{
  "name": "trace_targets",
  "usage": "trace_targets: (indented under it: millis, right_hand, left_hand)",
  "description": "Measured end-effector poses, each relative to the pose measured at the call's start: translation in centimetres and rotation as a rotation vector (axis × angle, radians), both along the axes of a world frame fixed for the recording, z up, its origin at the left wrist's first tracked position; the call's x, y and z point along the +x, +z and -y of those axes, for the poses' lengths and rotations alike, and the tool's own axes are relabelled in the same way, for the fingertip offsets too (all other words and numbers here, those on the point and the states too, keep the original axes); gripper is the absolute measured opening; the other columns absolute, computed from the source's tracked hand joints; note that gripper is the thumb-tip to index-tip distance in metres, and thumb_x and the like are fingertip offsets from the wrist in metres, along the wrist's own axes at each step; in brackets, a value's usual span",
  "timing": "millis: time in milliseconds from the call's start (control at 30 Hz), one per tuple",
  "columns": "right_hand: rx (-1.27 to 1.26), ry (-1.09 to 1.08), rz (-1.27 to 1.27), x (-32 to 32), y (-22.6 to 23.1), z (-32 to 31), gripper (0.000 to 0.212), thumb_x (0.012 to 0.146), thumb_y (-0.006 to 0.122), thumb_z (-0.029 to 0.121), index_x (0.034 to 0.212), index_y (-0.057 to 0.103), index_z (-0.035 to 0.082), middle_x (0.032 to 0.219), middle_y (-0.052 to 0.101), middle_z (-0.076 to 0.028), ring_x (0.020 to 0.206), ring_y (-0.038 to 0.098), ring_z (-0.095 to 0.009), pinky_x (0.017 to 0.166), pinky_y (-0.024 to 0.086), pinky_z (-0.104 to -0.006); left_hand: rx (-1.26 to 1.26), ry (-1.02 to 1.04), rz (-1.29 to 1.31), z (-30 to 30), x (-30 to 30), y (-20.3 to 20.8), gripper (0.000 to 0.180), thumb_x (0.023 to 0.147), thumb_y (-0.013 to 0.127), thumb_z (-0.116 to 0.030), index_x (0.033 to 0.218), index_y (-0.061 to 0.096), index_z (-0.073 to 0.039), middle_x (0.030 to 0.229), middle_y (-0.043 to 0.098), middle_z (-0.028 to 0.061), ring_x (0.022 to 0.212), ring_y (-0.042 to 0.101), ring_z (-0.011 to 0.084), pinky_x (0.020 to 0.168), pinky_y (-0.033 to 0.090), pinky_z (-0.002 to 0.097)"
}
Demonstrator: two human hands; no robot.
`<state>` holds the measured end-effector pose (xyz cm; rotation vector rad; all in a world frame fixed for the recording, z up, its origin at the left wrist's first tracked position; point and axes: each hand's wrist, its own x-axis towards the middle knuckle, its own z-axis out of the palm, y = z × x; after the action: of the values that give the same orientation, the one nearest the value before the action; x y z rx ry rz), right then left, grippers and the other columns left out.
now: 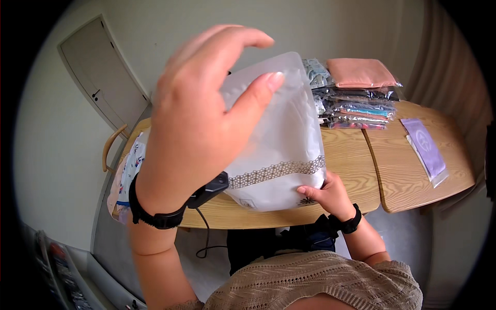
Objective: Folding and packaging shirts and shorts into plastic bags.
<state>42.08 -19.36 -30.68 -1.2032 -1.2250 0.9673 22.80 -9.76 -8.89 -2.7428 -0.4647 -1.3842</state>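
Item inspected: one white bag [274,129], held tilted over the front edge of the table [351,150], its dark patterned band [276,173] toward the lower end. Whether it bears on the tabletop cannot be told.

Right hand [331,197]: clamped on the bag's lower right corner, thumb on the face, fingers out of sight behind.

Left hand [199,108]: raised before the upper part, thumb and fingers apart; contact with the film cannot be confirmed.

Surroundings: a stack of bagged clothes [357,106] by the table's back edge, a purple packet [424,147] near its right edge, printed cloth [134,165] at its left edge.

Assessment: good handling calls for a firm corner grip, an even left-hand pinch at the top, and light tension between the two, so that the film lies smooth and neither creases nor slips
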Motion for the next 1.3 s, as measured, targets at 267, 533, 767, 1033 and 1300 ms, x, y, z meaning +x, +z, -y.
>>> trace_targets:
  millis: [267, 533, 767, 1033, 1300]
  right_hand:
    - [0.076, -0.195, -0.527, 2.5, -2.1, 0.7, 0.034, 0.082, 0.069, 0.015, 0.111, 0.057, -0.001, 0.101, 0.064, -0.006, 0.089, 0.061, -0.013, 0.081, 0.048, -0.0278]
    - [-0.072, -0.168, -0.537, 2.1, -2.1, -0.4, 0.037, 0.085, 0.066, 0.018, 0.114, 0.055, -0.001, 0.102, 0.063, -0.006, 0.091, 0.060, -0.014, 0.083, 0.048, -0.0277]
    - [-0.068, 0.043, -0.493, -1.9, 3.1, -8.8, 0.058, 0.087, 0.065, 0.023, 0.130, 0.036, -0.003, 0.119, 0.053, -0.011, 0.108, 0.053, -0.017, 0.091, 0.044, -0.0310]
    - [0.016, 0.128, -0.369, -4.6, 4.6, -12.0, 0.053, 0.089, 0.053, 0.006, 0.137, 0.031, 0.002, 0.134, 0.042, -0.017, 0.122, 0.042, -0.024, 0.102, 0.033, -0.0333]
    - [-0.211, -0.247, -0.477, 2.4, -2.6, -4.1, 0.026, 0.089, 0.051, 0.007, 0.114, 0.050, 0.006, 0.112, 0.059, -0.009, 0.098, 0.058, -0.020, 0.087, 0.044, -0.0297]
  left_hand:
    - [-0.619, 0.108, 0.188, -2.5, -7.4, -11.9, 0.064, 0.084, 0.063, -0.026, 0.137, 0.033, -0.003, 0.135, 0.043, 0.0167, 0.128, 0.039, 0.0258, 0.107, 0.028, 0.0401]
    - [-1.513, -0.435, 0.054, -1.7, -6.9, -26.5, 0.070, 0.084, 0.069, -0.028, 0.133, 0.032, 0.005, 0.121, 0.052, 0.0149, 0.109, 0.053, 0.0205, 0.093, 0.044, 0.0351]
    - [-1.372, -0.231, 0.462, -4.4, -10.6, -24.0, 0.045, 0.091, 0.059, -0.017, 0.128, 0.040, -0.001, 0.112, 0.056, 0.0077, 0.095, 0.056, 0.0112, 0.075, 0.052, 0.0263]
    - [-1.286, -0.040, 0.679, -16.1, -15.5, -17.9, 0.048, 0.089, 0.059, -0.014, 0.131, 0.040, -0.005, 0.110, 0.057, 0.0065, 0.096, 0.056, 0.0123, 0.077, 0.049, 0.0254]
    - [-1.609, 0.061, 0.505, -29.3, -16.8, -25.3, 0.029, 0.085, 0.064, -0.018, 0.109, 0.056, -0.004, 0.107, 0.058, 0.0068, 0.098, 0.057, 0.0169, 0.075, 0.050, 0.0249]
